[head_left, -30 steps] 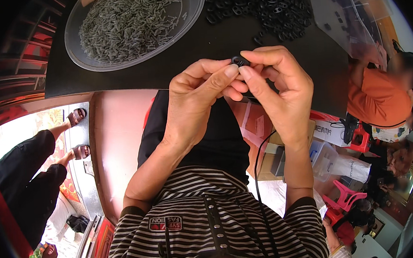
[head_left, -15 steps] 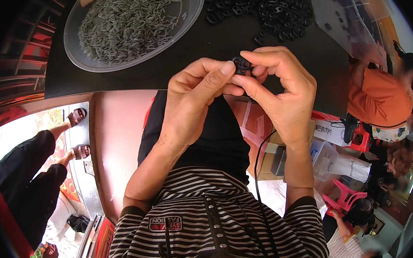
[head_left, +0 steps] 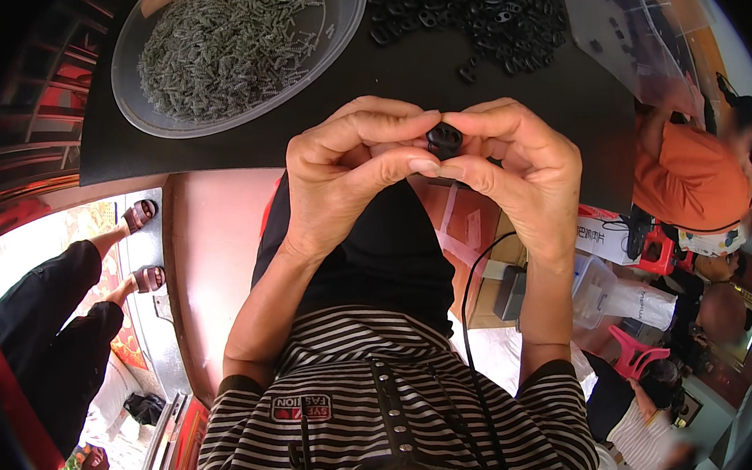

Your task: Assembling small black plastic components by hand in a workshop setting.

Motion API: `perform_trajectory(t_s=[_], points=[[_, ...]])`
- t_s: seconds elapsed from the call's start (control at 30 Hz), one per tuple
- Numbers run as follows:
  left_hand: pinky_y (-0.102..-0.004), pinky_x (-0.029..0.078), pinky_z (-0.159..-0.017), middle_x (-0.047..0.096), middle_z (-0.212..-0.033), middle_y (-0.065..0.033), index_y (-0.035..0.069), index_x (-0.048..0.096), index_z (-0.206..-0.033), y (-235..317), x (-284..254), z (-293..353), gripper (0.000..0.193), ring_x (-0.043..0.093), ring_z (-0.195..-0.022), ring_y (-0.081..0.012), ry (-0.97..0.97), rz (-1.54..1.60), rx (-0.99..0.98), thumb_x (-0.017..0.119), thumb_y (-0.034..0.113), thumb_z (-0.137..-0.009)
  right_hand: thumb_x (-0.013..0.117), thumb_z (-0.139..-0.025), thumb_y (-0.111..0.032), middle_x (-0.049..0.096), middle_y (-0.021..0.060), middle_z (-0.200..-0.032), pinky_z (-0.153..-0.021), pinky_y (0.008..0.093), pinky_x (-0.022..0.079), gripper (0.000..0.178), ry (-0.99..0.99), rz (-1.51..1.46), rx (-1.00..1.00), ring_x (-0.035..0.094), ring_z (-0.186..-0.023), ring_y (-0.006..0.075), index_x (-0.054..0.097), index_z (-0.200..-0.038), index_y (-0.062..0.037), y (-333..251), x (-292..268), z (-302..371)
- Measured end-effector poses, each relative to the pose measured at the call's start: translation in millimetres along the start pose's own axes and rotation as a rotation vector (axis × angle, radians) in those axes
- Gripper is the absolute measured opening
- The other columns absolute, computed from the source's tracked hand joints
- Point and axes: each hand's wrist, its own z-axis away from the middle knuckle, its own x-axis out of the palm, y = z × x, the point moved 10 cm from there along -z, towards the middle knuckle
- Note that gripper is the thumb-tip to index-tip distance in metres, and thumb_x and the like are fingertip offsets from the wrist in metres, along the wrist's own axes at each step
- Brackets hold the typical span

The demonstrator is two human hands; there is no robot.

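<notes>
Shifted part (head_left: 445, 141) toward near edge of desk (head_left: 211, 155), grasping it with left hand (head_left: 339, 163) and right hand (head_left: 524, 157); likely light, stiff, slick: pinch sides.

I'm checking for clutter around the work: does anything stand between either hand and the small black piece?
Nothing visible does. The left hand and right hand meet at the piece, their fingertips around it. The tray and black pile lie farther off on the table.
</notes>
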Motion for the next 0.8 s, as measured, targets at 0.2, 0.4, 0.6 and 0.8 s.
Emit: perform_trajectory(t_s=[0.2, 0.4, 0.6, 0.8], points=[[-0.0222, 0.057, -0.069, 0.063, -0.099, -0.0141, -0.005, 0.067, -0.097, 3.3, -2.3, -0.7, 0.019, 0.066, -0.079, -0.0154, 0.019, -0.055, 0.056, 0.068, -0.005, -0.078, 0.072, -0.075, 0.006, 0.062, 0.0060, -0.090, -0.066, 0.0194, 0.053, 0.024, 0.021, -0.033, 0.006, 0.062, -0.072, 0.0093, 0.064, -0.097, 0.0038, 3.7, 4.2, -0.9], [-0.0234, 0.056, -0.066, 0.062, -0.097, -0.0147, -0.007, 0.066, -0.093, -3.1, -5.7, 0.1, 0.012, 0.065, -0.075, -0.0157, 0.024, 0.005, 0.057, 0.065, -0.006, -0.081, 0.065, -0.081, 0.007, 0.063, 0.0086, -0.087, -0.066, 0.0199, 0.054, 0.013, 0.023, -0.031, 0.001, 0.066, -0.073, 0.0130, 0.062, -0.094, 0.0064, 8.7, 10.9, 1.3], [-0.0242, 0.054, -0.070, 0.063, -0.096, -0.0142, -0.007, 0.062, -0.104, -6.6, -5.2, -8.4, 0.018, 0.064, -0.078, -0.0152, 0.043, 0.045, 0.018, 0.059, -0.003, -0.087, 0.063, -0.085, 0.002, 0.065, 0.0062, -0.081, -0.060, 0.0205, 0.050, 0.011, 0.067, -0.066, 0.062, 0.063, -0.070, 0.0097, 0.063, -0.095, 0.0053, 14.9, 3.2, -5.5], [-0.0248, 0.053, -0.073, 0.063, -0.096, -0.0122, -0.005, 0.057, -0.116, -12.3, -2.7, -10.6, 0.025, 0.064, -0.082, -0.0150, 0.089, -0.132, -0.078, 0.053, 0.002, -0.093, 0.061, -0.089, -0.011, 0.066, 0.0086, -0.084, -0.065, 0.0220, 0.048, 0.023, 0.559, 0.458, -0.182, 0.060, -0.066, 0.0102, 0.062, -0.108, 0.0024, -35.5, -101.0, -28.8]])
